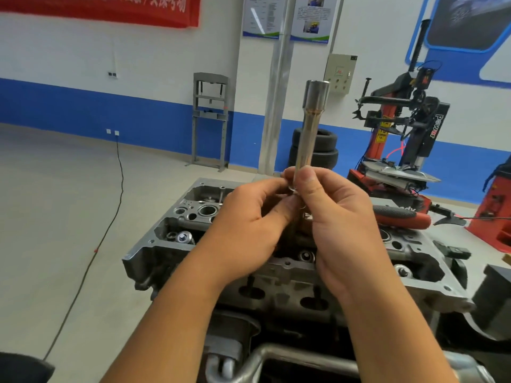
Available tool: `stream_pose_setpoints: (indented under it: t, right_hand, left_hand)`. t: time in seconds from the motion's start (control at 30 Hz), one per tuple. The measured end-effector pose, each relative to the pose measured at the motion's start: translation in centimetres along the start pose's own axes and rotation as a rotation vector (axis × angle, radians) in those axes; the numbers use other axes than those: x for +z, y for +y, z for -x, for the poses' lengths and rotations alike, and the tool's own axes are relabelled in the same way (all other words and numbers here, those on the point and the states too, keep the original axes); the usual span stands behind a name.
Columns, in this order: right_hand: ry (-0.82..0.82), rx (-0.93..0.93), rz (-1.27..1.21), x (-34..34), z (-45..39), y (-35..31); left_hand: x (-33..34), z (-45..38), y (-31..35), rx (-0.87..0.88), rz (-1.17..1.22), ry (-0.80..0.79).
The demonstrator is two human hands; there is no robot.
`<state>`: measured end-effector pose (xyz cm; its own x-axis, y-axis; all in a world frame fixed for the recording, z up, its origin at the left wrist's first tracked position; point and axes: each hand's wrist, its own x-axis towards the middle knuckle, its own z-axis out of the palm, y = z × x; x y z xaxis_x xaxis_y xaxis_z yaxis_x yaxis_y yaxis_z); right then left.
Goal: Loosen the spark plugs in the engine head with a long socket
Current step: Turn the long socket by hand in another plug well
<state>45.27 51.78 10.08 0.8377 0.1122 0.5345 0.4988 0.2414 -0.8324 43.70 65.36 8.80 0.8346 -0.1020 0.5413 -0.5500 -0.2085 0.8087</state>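
Both hands hold the long, oil-stained steel socket (pixel 307 139) upright above the grey cast-metal engine head (pixel 279 266).

Left hand (pixel 249 230) and right hand (pixel 340 217) pinch its lower shaft, hiding the head's middle; a red-handled tool (pixel 401 215) lies behind, stacked black tyres (pixel 326 147) beyond.

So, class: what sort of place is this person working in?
Most likely a car repair or training workshop: a tyre changer, stacked tyres and an engine head on the stand, long socket held above.

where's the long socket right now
In the head view the long socket stands upright at centre frame, pinched near its lower part by the left hand and right hand, above the engine head.
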Motion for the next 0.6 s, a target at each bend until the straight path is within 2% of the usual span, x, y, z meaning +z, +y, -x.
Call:
stream_pose_setpoints:
  t: [0.2, 0.27, 0.37, 0.43, 0.6]
  right_hand:
    - [0.053, 0.032, -0.056, 0.1, 0.2, -0.5]
    - [0.065, 0.043, -0.054, 0.1, 0.2, -0.5]
    - [0.095, 0.026, -0.019, 0.1, 0.0, -0.2]
    - [0.093, 0.024, -0.009, 0.2, 0.0, -0.1]
    - [0.072, 0.029, -0.056, 0.3, 0.3, -0.3]
  left_hand:
    - [1.0, -0.2, -0.3, 0.018, -0.077, 0.244]
    - [1.0, -0.2, -0.5, 0.032, -0.070, 0.241]
    - [0.8, -0.1, -0.2, 0.051, -0.057, 0.102]
    - [0.7, -0.1, -0.1, 0.056, -0.048, 0.069]
    - [1.1, 0.0, -0.2, 0.059, -0.080, 0.208]
